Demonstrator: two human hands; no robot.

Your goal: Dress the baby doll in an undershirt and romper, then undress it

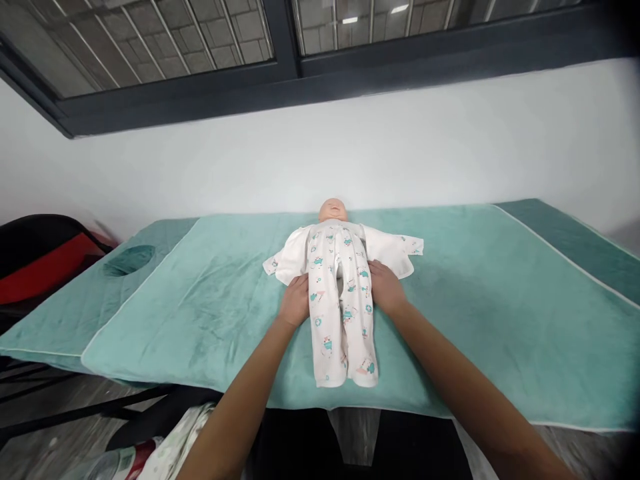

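Doll (333, 210) lies mid-bed (500, 320), head by far edge. Jacket (390, 250) spread wide; trousers (323, 313) laid straight over body, cuffs towards near edge. Whether limbs are inside garments, unclear. Left hand (296, 300), right hand (387, 287) touch trousers' sides; grip unclear.

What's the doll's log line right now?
patterned trousers: atop white top; left hand: at their left edge; right hand: at their right edge; doll: face up on bed

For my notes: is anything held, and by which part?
Left hand and right hand touch the trousers at the outer thighs; gripping cannot be told.
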